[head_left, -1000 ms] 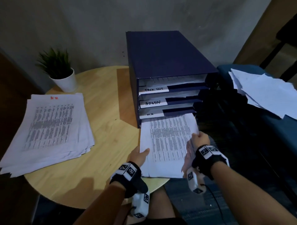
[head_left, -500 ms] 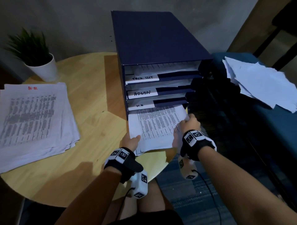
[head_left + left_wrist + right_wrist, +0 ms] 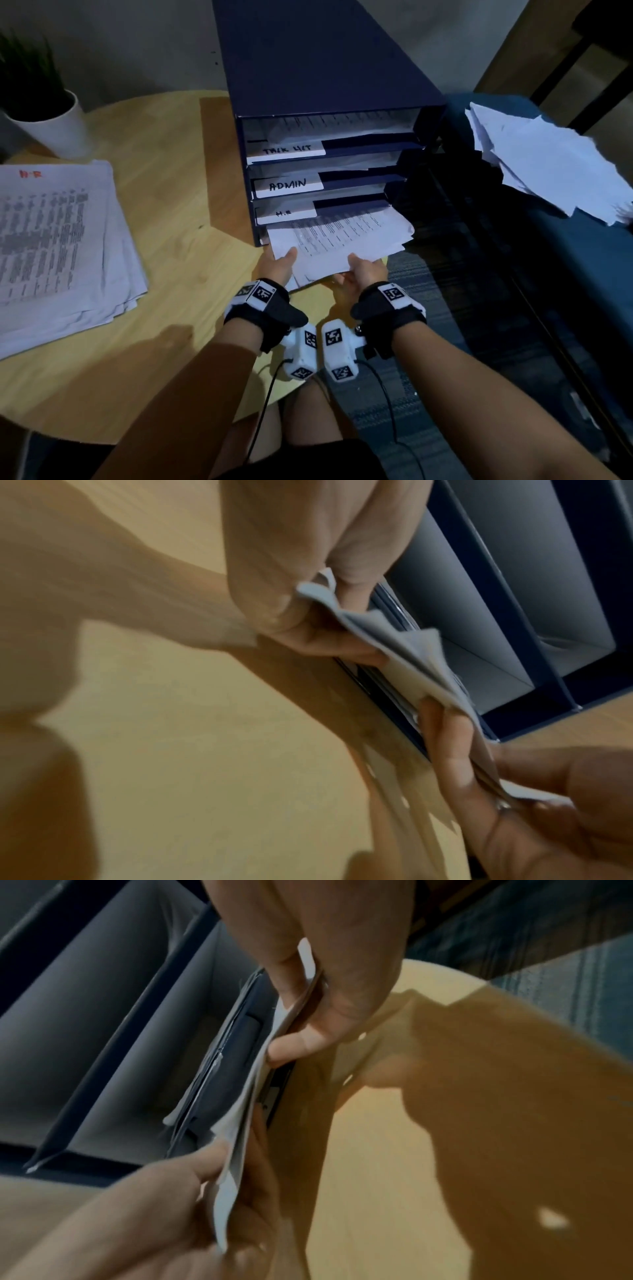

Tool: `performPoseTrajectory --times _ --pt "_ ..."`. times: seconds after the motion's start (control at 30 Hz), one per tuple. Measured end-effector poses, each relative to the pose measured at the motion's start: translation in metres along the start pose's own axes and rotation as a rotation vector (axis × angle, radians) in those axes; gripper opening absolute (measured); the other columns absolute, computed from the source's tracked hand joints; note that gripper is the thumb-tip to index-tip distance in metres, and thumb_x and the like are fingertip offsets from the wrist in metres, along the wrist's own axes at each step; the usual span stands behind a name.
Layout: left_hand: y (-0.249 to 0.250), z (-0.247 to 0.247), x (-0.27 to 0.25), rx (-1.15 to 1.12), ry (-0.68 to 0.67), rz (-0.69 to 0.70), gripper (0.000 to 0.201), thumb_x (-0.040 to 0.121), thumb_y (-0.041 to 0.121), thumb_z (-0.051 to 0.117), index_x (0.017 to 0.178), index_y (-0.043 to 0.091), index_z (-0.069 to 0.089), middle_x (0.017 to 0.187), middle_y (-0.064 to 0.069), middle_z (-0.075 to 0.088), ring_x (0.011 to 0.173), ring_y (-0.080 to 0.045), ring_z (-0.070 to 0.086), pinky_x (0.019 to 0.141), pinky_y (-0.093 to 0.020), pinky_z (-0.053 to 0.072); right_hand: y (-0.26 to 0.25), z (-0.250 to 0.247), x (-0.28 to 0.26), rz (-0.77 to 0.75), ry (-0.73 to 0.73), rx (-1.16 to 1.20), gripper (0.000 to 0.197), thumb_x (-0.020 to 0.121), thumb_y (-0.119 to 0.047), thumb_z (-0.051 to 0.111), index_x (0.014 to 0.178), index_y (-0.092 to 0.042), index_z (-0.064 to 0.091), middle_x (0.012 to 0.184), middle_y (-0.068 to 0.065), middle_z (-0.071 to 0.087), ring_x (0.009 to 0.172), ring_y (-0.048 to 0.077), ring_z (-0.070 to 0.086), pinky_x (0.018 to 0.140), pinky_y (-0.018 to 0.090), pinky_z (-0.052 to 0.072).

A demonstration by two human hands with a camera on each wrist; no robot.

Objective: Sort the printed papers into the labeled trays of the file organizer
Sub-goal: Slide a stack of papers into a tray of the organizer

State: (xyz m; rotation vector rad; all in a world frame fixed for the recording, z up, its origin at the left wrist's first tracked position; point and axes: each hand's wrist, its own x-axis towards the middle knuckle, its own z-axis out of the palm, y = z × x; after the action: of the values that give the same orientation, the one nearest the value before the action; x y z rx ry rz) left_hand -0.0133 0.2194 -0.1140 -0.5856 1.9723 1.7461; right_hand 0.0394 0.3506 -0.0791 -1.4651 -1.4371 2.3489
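Fingers of both hands are closed in a pinch on the near edge of a thin sheaf of printed papers (image 3: 337, 245). The left hand (image 3: 278, 269) grips the near left corner, thumb on top and fingers (image 3: 445, 753) underneath; the right hand (image 3: 366, 274) grips the near right part the same way, thumb over, fingers (image 3: 301, 1042) under. The far end of the sheaf lies in the mouth of the lowest slot of the dark blue file organizer (image 3: 322, 68), below the tray labelled "H.R" (image 3: 286, 214); the near end projects out over the tabletop (image 3: 171, 154) edge. The sheets are fanned and buckled between the two grips.

Compared with half a second ago, less of the sheaf is exposed in front of the organizer, so more of it sits inside the slot. The right hand is shifted from the right side edge to the near edge, and both hands are closer together. The head view is also closer to the organizer.

How deep the sheaf reaches is hidden by the tray above. The "H.R" lettering is faint; "ADMIN" (image 3: 287, 185) is legible, and the top label (image 3: 286, 149) is only partly readable. A second paper stack (image 3: 58, 240) is cut off at the left border, a loose pile (image 3: 555, 164) at the right one. Both wrist views are blurred.
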Motion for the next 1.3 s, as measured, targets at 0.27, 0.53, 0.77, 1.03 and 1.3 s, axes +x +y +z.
performPoseTrajectory --times 0.27,0.53,0.77,1.03,1.3 --pt "0.010 -0.008 -0.019 -0.146 -0.266 -0.006 0.048 0.093 0.012 0.056 0.138 0.019 0.040 0.132 0.002 0.053 0.116 -0.019 0.053 0.086 -0.032 0.053 0.011 0.011 0.019 -0.052 0.041 0.090 0.038 0.094 -0.001 0.047 0.131 -0.007 0.048 0.117 0.019 0.062 0.081 0.029 0.062 0.065 0.040 0.056" --pt "-0.003 -0.015 -0.008 -0.080 -0.097 0.024 0.034 0.094 0.003 0.050 0.127 0.012 0.049 0.101 -0.012 0.061 0.041 -0.005 0.062 0.041 -0.018 0.039 0.011 0.025 0.029 0.025 -0.074 -0.061 0.025 0.094 -0.008 0.048 0.112 0.009 0.051 0.074 0.019 0.064 0.072 0.032 0.064 0.080 0.048 0.056" --pt "-0.018 -0.006 -0.012 -0.031 0.005 0.081 0.019 0.089 0.000 0.055 0.086 0.018 0.050 0.083 -0.010 0.065 0.048 -0.017 0.062 0.056 -0.027 0.053 0.019 0.004 0.027 0.049 -0.123 0.044 0.015 0.097 0.002 0.040 0.109 -0.002 0.049 0.078 0.014 0.062 0.069 0.024 0.062 0.044 0.025 0.057" --pt "-0.016 -0.013 -0.012 0.012 0.034 0.168 0.018 0.092 0.007 0.055 0.081 0.021 0.049 0.093 -0.010 0.066 0.046 -0.012 0.061 0.056 -0.026 0.051 0.024 0.010 0.024 0.024 -0.091 0.072 0.011 0.095 0.002 0.046 0.106 0.001 0.048 0.078 0.019 0.060 0.043 0.017 0.066 0.043 0.023 0.055" --pt "0.015 -0.012 -0.005 -0.288 -0.004 0.079 0.015 0.095 0.014 0.054 0.106 0.009 0.046 0.099 -0.015 0.059 0.045 -0.007 0.061 0.049 -0.016 0.053 -0.001 0.036 0.032 -0.015 -0.072 0.051 0.029 0.096 -0.003 0.048 0.124 0.001 0.043 0.069 0.017 0.059 0.039 0.015 0.065 0.039 0.019 0.051"
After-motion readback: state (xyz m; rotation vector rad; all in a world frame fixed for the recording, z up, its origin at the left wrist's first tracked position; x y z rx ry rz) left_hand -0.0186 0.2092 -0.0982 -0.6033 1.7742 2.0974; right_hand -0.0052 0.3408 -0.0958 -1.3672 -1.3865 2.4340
